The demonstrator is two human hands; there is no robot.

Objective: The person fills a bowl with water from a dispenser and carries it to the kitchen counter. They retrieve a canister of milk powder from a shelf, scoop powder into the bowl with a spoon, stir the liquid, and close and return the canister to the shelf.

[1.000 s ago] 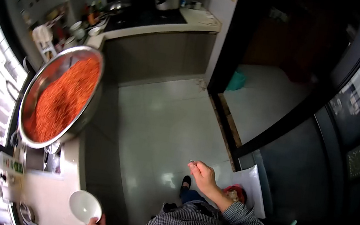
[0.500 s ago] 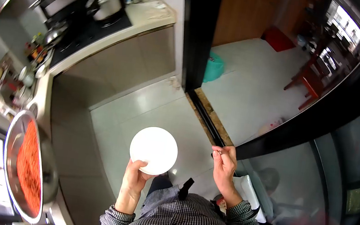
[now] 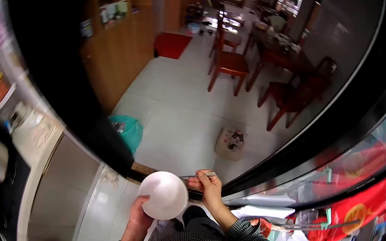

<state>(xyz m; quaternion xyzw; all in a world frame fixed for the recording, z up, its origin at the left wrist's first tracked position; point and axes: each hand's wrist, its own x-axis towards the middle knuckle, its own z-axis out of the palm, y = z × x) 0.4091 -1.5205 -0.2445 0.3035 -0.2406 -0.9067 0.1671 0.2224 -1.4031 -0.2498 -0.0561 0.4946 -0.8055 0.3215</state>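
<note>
My left hand grips a round white bowl by its near left rim, thumb over the edge. The bowl's inside looks plain white. To its right, my right hand pinches a slim metal spoon. The spoon's thin shaft points left toward the bowl's rim, and its wider handle end sticks out past my fingers. Its far tip is too fine to make out, and I cannot tell whether it touches the bowl.
A sliding door track crosses the floor between dark frames. Beyond stand a patterned stool, a green bin, red wooden chairs and a dining table. Red bags lie at right. A counter and stove flank the left.
The view has swung right, from the stove and counter to the doorway and dining room. The bowl stays in my left hand. My right hand has come closer to it, and the spoon now shows.
</note>
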